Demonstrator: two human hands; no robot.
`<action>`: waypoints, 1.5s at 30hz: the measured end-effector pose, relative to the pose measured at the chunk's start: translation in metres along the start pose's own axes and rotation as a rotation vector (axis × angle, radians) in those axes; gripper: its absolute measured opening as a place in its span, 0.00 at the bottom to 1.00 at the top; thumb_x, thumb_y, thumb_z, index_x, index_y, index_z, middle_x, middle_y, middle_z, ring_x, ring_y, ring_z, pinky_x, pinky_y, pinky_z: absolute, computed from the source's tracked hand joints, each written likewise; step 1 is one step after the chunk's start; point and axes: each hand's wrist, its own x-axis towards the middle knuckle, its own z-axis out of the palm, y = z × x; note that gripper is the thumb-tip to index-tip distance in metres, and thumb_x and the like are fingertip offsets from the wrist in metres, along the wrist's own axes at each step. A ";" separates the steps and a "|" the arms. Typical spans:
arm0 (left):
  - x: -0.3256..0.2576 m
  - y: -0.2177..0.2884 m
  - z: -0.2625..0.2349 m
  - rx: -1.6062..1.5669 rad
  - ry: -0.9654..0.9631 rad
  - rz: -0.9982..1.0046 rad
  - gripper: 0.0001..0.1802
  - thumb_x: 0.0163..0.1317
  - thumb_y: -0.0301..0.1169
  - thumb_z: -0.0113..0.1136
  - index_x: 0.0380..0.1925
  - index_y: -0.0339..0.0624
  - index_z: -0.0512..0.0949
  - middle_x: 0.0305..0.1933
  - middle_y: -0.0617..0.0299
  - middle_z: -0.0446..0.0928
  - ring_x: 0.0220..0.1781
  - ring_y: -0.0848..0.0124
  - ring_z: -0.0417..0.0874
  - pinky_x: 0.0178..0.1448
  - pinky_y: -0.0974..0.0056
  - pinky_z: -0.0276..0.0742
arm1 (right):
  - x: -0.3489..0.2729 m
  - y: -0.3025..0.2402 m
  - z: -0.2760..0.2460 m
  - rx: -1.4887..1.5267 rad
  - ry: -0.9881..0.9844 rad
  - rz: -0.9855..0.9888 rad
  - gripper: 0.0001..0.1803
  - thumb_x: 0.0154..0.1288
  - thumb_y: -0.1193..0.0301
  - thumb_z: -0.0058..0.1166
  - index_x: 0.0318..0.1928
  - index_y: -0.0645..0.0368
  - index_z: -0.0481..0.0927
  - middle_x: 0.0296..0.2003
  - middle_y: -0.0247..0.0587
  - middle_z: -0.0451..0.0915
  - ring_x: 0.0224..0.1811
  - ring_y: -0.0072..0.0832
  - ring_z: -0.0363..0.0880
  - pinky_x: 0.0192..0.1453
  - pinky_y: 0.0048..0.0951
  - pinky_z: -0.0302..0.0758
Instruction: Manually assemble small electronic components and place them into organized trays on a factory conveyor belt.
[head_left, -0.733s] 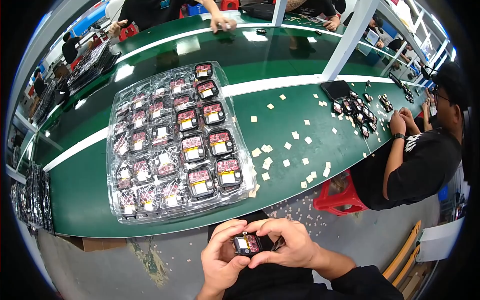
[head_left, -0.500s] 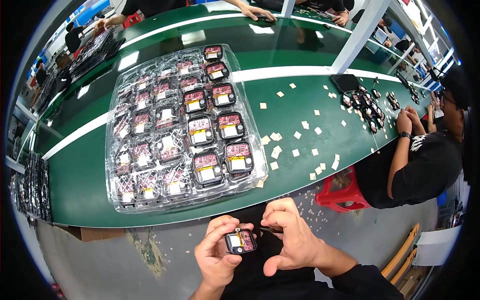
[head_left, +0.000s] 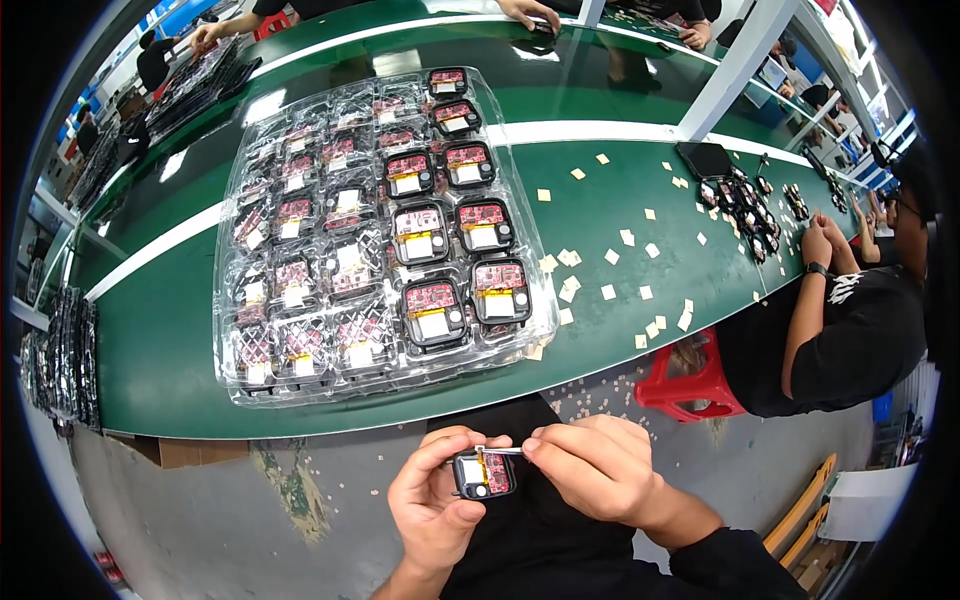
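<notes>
My left hand [head_left: 428, 505] grips a small black device housing [head_left: 497, 476] between thumb and fingers, its open side facing up. Inside the housing are a red circuit board, a whitish block and a strip of yellow tape. In my right hand [head_left: 605, 470], thumb and fingers pinch slim metal tweezers [head_left: 507, 450]. Their tips reach the housing's far edge, close to the yellow tape and a small pale piece there. Whether the tips grip that piece I cannot tell. Beyond my hands, a clear plastic tray [head_left: 300, 397] holds several similar housings [head_left: 501, 291] in its pockets.
The tray rests on a green worktable [head_left: 160, 340]. Small pale squares [head_left: 609, 292] are scattered right of it, with a pile of black parts [head_left: 745, 215] farther off. A co-worker [head_left: 850, 330] sits at the right by a red stool [head_left: 695, 385]. A metal post [head_left: 735, 80] rises from the table.
My right hand has closed and moved left, bringing the tweezers to the housing's far edge. My left hand still holds the housing. The view has shifted slightly, so the tray appears higher.
</notes>
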 end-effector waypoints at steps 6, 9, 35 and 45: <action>0.002 -0.001 0.001 0.027 -0.021 0.001 0.39 0.58 0.44 0.79 0.60 0.30 0.73 0.58 0.46 0.74 0.60 0.47 0.84 0.59 0.47 0.90 | -0.002 0.002 0.002 -0.010 0.020 -0.017 0.15 0.49 0.75 0.68 0.41 0.62 0.88 0.36 0.38 0.86 0.29 0.27 0.83 0.28 0.25 0.78; 0.003 -0.002 0.000 0.035 -0.004 -0.006 0.39 0.58 0.45 0.79 0.60 0.30 0.74 0.58 0.46 0.74 0.59 0.48 0.85 0.57 0.48 0.91 | -0.004 0.006 0.005 0.053 0.015 0.032 0.15 0.48 0.77 0.68 0.41 0.63 0.88 0.36 0.38 0.86 0.28 0.27 0.82 0.28 0.26 0.77; 0.007 -0.001 -0.004 0.132 0.054 -0.046 0.41 0.56 0.48 0.80 0.60 0.28 0.76 0.58 0.46 0.73 0.57 0.49 0.86 0.51 0.56 0.92 | -0.003 0.009 0.009 0.167 -0.024 0.184 0.17 0.46 0.82 0.73 0.41 0.62 0.87 0.34 0.37 0.85 0.25 0.27 0.78 0.27 0.26 0.75; 0.007 -0.003 -0.003 0.117 0.055 -0.056 0.41 0.56 0.47 0.80 0.60 0.28 0.76 0.58 0.46 0.74 0.57 0.50 0.86 0.55 0.54 0.91 | -0.007 0.011 0.014 0.151 -0.017 0.160 0.17 0.46 0.82 0.72 0.40 0.62 0.86 0.34 0.37 0.85 0.25 0.27 0.78 0.27 0.26 0.75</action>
